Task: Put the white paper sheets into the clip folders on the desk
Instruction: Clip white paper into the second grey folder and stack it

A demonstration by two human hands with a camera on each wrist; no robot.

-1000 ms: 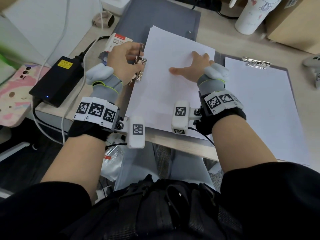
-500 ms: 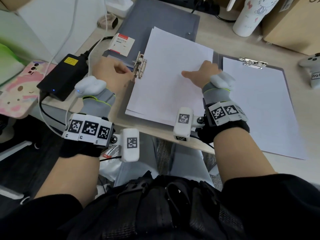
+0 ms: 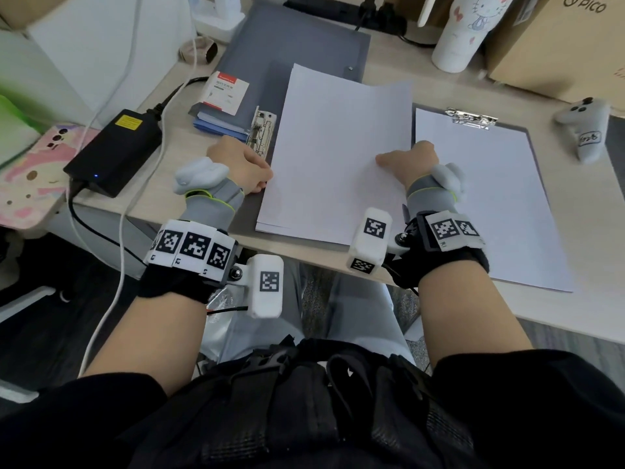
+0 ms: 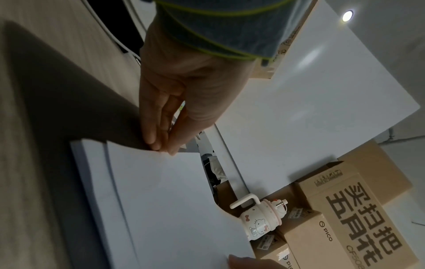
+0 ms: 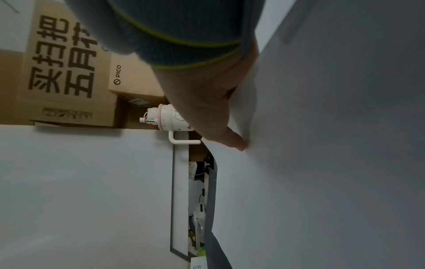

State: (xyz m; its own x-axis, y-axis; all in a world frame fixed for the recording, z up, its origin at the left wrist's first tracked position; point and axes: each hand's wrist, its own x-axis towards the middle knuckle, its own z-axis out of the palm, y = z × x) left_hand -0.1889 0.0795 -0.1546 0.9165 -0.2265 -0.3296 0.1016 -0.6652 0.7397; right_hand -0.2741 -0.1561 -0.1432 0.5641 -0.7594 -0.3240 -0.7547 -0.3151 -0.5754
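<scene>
A stack of white paper sheets (image 3: 334, 157) lies on the open grey clip folder (image 3: 291, 45), beside its metal clip (image 3: 262, 130). My left hand (image 3: 265, 179) is at the stack's left edge; in the left wrist view its fingers (image 4: 154, 140) and thumb pinch the top sheet's edge (image 4: 174, 191). My right hand (image 3: 402, 160) holds the stack's right edge, thumb (image 5: 236, 143) on top and fingers hidden under the paper. A second clip folder (image 3: 537, 157) at the right carries a white sheet (image 3: 490, 204) under its clip (image 3: 471, 116).
A black power adapter (image 3: 115, 150) with cables and a small red-and-white box (image 3: 225, 96) sit left of the folder. A white cartoon bottle (image 3: 463, 32), cardboard boxes (image 3: 558, 45) and a white controller (image 3: 585, 130) stand at the back right. The desk's front edge (image 3: 304, 252) runs below the sheets.
My left hand let go of the metal clip and came down to the stack's left edge. My right hand slid from the middle of the sheet to its right edge.
</scene>
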